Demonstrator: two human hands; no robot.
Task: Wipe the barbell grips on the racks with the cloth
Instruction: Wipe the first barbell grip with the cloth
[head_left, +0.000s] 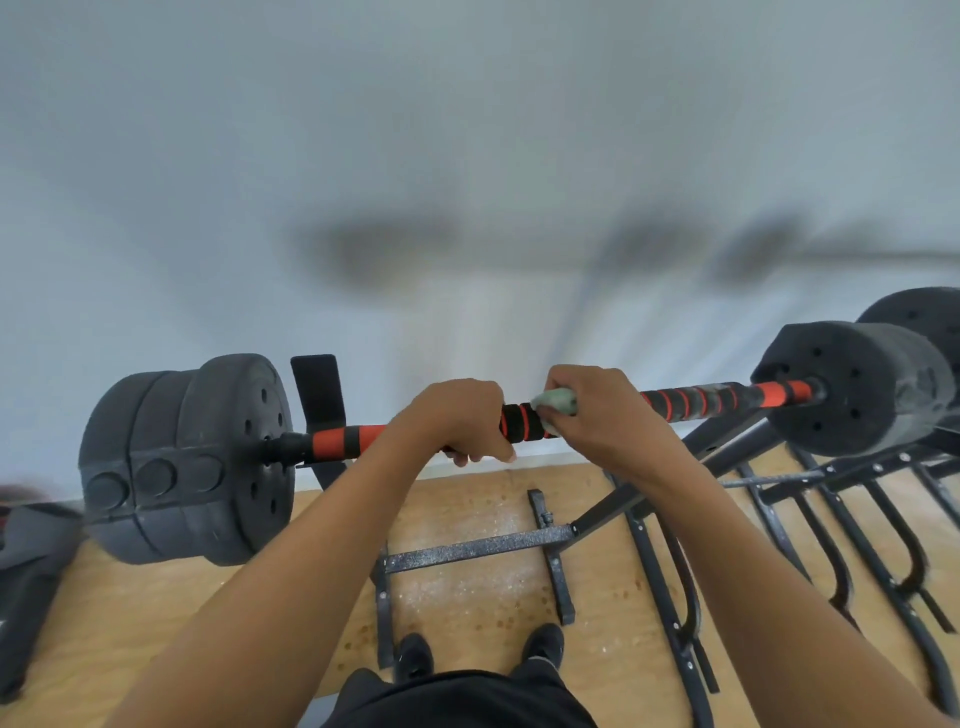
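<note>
Barbell (696, 402): it lies across the view, almost level, with its right end a little higher. All places below are told from it.
Foam grip (519, 423): a sleeve with red and black rings along the barbell. A short part shows between the two hands, and longer parts show on both sides of them.
Left hand (457, 421): on the barbell, just left of its middle. The fingers come over the grip from above and are clenched around it, and the fingertips show under the bar.
Right hand (608, 415): on the barbell, just right of the left hand, near it but apart. The fingers are wrapped around the cloth and the grip together.
Cloth (558, 401): pale green, held against the grip under the right hand. Only a small bunch comes out, on the side toward the left hand.
Left plates (182, 457): several black discs stacked on the left end of the barbell.
Right plates (852, 395): black discs on the right end of the barbell.
Upright support (317, 395): a black piece behind the barbell, between the left plates and the left hand.
Rack (478, 546): a black metal frame on the floor, below the barbell.
Floor (156, 613): light wood, below the barbell.
Shoes (410, 654): two dark shoes, below the middle of the barbell, near the foot of the rack.
Wall (467, 130): pale, behind the barbell, with blurred shadows.
</note>
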